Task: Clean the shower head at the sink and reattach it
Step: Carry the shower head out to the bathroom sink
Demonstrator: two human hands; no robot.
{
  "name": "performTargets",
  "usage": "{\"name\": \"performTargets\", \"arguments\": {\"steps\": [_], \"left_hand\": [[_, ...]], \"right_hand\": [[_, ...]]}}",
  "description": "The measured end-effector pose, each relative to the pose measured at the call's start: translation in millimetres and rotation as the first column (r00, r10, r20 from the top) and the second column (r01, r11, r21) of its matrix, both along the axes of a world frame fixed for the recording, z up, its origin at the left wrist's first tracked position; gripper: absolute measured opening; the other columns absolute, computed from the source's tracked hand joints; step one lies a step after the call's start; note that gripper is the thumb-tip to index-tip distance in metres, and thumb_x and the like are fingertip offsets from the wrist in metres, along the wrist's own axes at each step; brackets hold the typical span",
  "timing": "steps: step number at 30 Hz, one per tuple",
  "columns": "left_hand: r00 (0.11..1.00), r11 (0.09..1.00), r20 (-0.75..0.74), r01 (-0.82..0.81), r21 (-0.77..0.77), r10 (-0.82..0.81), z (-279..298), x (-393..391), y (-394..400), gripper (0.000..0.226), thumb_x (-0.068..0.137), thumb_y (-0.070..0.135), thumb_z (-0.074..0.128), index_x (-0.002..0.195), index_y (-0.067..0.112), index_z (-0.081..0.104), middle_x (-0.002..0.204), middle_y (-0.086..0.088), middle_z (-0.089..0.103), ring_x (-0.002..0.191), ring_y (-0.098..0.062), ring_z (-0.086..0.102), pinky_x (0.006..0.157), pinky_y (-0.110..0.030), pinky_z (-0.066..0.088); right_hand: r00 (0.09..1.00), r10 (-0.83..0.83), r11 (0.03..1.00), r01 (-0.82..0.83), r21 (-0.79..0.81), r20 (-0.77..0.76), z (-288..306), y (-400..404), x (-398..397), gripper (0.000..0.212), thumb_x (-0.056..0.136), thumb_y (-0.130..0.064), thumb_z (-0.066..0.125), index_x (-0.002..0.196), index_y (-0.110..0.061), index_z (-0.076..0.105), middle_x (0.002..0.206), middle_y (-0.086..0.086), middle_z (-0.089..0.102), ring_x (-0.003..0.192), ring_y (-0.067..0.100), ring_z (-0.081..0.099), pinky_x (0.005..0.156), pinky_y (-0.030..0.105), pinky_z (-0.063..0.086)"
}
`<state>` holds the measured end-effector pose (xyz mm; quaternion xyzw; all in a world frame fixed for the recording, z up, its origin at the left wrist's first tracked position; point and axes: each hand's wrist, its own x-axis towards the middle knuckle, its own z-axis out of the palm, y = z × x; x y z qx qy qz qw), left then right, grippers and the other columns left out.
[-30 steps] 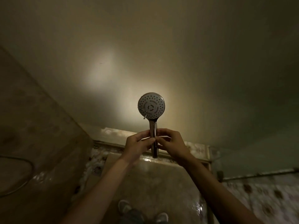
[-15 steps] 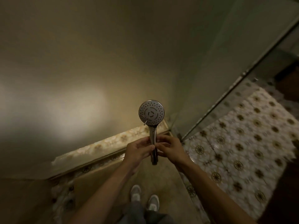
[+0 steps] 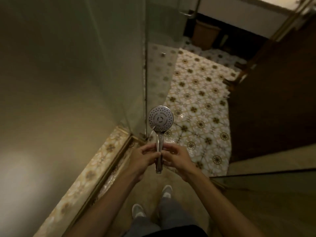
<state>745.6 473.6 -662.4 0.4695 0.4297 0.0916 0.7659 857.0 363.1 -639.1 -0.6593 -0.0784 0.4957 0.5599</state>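
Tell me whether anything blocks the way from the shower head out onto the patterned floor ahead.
Nothing visible does. Both hands grip the shower head by its handle; the glass panel edge stands just left, and the patterned floor beyond looks open.

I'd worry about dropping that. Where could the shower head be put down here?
Bare patterned floor tiles lie between the glass panel and the dark wooden door. It is crowded low down, where both shoes stand, and far off by the brown bin.

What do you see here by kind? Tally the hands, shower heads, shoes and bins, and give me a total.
Hands: 2, the left hand and the right hand, both gripping the handle
Round chrome shower head: 1
Pale grey shoes: 2, and
Brown tapered bin: 1
Total: 6
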Motion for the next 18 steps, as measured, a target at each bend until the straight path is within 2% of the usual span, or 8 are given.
{"name": "performTargets", "arguments": {"steps": [3, 5, 8, 13, 18], "left_hand": [[0.995, 0.995, 0.0, 0.095, -0.003, -0.095, -2, 52, -5, 0.034, 0.083, -0.007, 0.073, 0.112, 0.013, 0.074, 0.1, -0.008, 0.08, 0.091, -0.018, 0.076, 0.07, -0.028, 0.06], [0.987, 0.987, -0.004, 0.16, -0.009, -0.16, -5, 90, -6, 0.033, 0.083, -0.006, 0.073, 0.109, 0.014, 0.075, 0.101, -0.008, 0.08, 0.094, -0.02, 0.076, 0.074, -0.031, 0.061], [0.973, 0.973, -0.005, 0.23, -0.019, -0.23, -9, 155, -9, 0.037, 0.082, -0.005, 0.075, 0.116, 0.008, 0.073, 0.108, -0.012, 0.078, 0.102, -0.024, 0.075, 0.083, -0.035, 0.061], [0.957, 0.954, 0.009, 0.291, -0.077, -0.292, -9, 261, -12, 0.042, 0.081, -0.002, 0.077, 0.121, 0.005, 0.07, 0.114, -0.017, 0.076, 0.107, -0.031, 0.072, 0.093, -0.046, 0.058], [0.945, 0.938, 0.065, 0.327, -0.114, -0.322, -9, 357, -9, 0.041, 0.078, -0.001, 0.08, 0.117, 0.007, 0.071, 0.111, -0.015, 0.077, 0.103, -0.027, 0.075, 0.079, -0.034, 0.061]], "right_hand": [[0.99, -0.142, 0.99, 0.142, -0.023, 0.003, -6, -15, 39, 0.026, 0.097, 0.0, 0.067, 0.119, -0.01, 0.074, 0.115, 0.017, 0.074, 0.095, 0.024, 0.076, 0.073, 0.03, 0.063], [0.978, -0.207, 0.978, 0.206, -0.016, -0.006, -10, -24, 68, 0.026, 0.097, 0.0, 0.066, 0.117, -0.014, 0.076, 0.11, 0.012, 0.077, 0.094, 0.023, 0.078, 0.076, 0.034, 0.064], [0.96, -0.281, 0.96, 0.281, 0.006, -0.014, -14, -34, 123, 0.025, 0.096, -0.001, 0.067, 0.11, -0.019, 0.078, 0.107, 0.006, 0.078, 0.092, 0.019, 0.079, 0.072, 0.029, 0.063], [0.945, -0.326, 0.945, 0.326, 0.001, 0.012, -6, -46, 220, 0.025, 0.096, -0.006, 0.07, 0.109, -0.025, 0.078, 0.112, 0.008, 0.076, 0.093, 0.013, 0.077, 0.071, 0.026, 0.061], [0.93, -0.368, 0.93, 0.368, -0.008, -0.014, -1, -52, 317, 0.024, 0.094, -0.003, 0.071, 0.114, -0.016, 0.077, 0.105, 0.005, 0.075, 0.09, 0.012, 0.077, 0.07, 0.026, 0.061]]}}
